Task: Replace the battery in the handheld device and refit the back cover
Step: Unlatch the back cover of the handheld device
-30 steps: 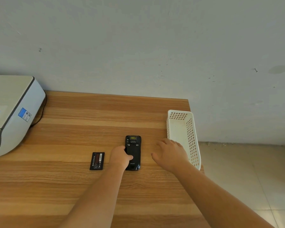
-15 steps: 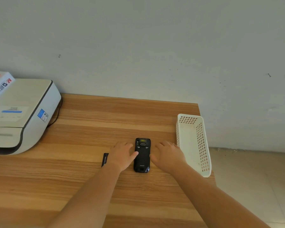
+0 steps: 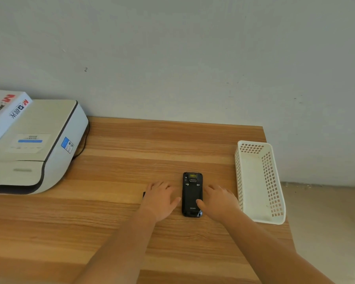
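user1: Wooden desk (image 3: 131, 232) is topped by a white printer (image 3: 35, 148) at left, a white basket (image 3: 260, 181) at right.

user2: Black handheld device (image 3: 192, 194) is laid back-up between flat, loosely spread hands: left hand (image 3: 161, 198) beside it, right hand (image 3: 218, 198) thumb touching.

Single view, head-worn wide-angle camera: looks forward and steeply down from above the near edge of the brown wood-grain table (image 3: 143, 144), facing a pale grey plaster wall (image 3: 193, 58) that fills the upper frame toward 12 o'clock. Close range, both forearms entering from 6 o'clock, left hand (image 3: 160, 198) and right hand (image 3: 219, 199) just below centre on either side of the black rectangular handheld device (image 3: 192, 193). Framing limits: white-and-grey desktop printer (image 3: 39, 148) cut off at 9 o'clock, white perforated plastic basket (image 3: 258, 181) at 3 o'clock, beige tiled floor (image 3: 326, 222) beyond the table at 4 o'clock.
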Demonstrator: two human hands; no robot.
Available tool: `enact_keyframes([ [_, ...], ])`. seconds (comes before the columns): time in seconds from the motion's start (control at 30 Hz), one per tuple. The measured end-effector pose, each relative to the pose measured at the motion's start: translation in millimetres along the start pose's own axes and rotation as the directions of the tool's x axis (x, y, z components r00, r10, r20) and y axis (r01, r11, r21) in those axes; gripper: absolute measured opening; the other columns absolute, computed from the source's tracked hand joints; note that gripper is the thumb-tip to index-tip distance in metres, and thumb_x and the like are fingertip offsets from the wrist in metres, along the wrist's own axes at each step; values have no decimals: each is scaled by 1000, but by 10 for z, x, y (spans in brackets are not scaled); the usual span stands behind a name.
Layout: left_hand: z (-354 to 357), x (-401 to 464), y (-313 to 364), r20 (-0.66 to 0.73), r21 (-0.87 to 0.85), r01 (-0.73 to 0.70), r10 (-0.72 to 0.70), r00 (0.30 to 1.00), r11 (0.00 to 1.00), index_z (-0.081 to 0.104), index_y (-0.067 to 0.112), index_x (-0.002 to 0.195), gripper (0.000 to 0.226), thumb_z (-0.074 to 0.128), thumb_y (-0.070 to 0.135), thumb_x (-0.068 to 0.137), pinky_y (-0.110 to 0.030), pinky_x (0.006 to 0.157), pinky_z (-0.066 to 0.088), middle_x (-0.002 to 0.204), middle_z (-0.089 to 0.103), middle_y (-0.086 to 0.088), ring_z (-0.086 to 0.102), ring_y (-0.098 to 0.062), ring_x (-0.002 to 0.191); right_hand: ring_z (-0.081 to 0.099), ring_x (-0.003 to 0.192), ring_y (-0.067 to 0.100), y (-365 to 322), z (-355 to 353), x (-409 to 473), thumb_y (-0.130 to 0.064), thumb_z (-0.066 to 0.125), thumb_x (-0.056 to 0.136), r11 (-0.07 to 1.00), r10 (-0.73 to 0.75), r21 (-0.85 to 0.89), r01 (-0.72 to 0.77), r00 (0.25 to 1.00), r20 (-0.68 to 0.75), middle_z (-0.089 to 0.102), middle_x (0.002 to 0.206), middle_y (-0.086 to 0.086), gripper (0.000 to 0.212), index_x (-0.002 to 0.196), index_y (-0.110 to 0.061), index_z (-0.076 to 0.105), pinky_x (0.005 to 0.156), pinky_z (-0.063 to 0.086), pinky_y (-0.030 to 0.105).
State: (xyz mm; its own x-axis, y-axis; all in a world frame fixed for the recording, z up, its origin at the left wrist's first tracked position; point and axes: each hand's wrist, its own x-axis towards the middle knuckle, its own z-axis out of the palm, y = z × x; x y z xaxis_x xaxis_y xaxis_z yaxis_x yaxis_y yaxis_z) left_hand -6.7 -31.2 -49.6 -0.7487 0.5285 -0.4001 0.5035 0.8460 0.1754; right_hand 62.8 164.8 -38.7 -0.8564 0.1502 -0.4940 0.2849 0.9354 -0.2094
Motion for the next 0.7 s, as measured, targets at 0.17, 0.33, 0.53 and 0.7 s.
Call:
enact_keyframes([
  [0.17, 12, 140, -48, 10, -14, 0, 0, 1000, 1000, 47, 22, 140, 51, 35, 51, 100, -42, 117, 20, 146, 45, 3, 34, -18, 138, 54, 114, 22, 14, 34, 65, -55, 43, 89, 999, 32, 19, -32, 999, -7, 55, 128, 0, 51, 127, -23, 54, 94, 43, 38],
  [0.33, -79, 358, -42, -11, -34, -35, 34, 999, 999, 43, 22, 143, 51, 41, 47, 99, -44, 118, 21, 150, 41, 3, 33, -18, 140, 55, 114, 24, 62, -42, 236, -48, 46, 94, 998, 35, 46, -32, 998, -52, 54, 131, 0, 44, 130, -23, 52, 89, 46, 39],
  [0.53, -169, 610, 52, -86, -17, -116, 114, 990, 993, 48, 24, 139, 45, 53, 37, 96, -41, 116, 24, 146, 44, 4, 34, -17, 138, 46, 126, 21, 81, -67, 467, -36, 53, 94, 994, -71, 72, 79, 992, -101, 46, 142, -3, 38, 130, -22, 55, 95, 46, 36],
  [0.7, -92, 712, 76, -92, -46, -173, 169, 981, 984, 61, 23, 124, 31, 58, 31, 94, -38, 110, 28, 137, 50, 5, 40, -17, 131, 45, 126, 21, 75, -8, 549, -27, 53, 95, 986, -147, 55, 155, 981, -126, 45, 142, -1, 27, 119, -17, 63, 94, 48, 36],
])
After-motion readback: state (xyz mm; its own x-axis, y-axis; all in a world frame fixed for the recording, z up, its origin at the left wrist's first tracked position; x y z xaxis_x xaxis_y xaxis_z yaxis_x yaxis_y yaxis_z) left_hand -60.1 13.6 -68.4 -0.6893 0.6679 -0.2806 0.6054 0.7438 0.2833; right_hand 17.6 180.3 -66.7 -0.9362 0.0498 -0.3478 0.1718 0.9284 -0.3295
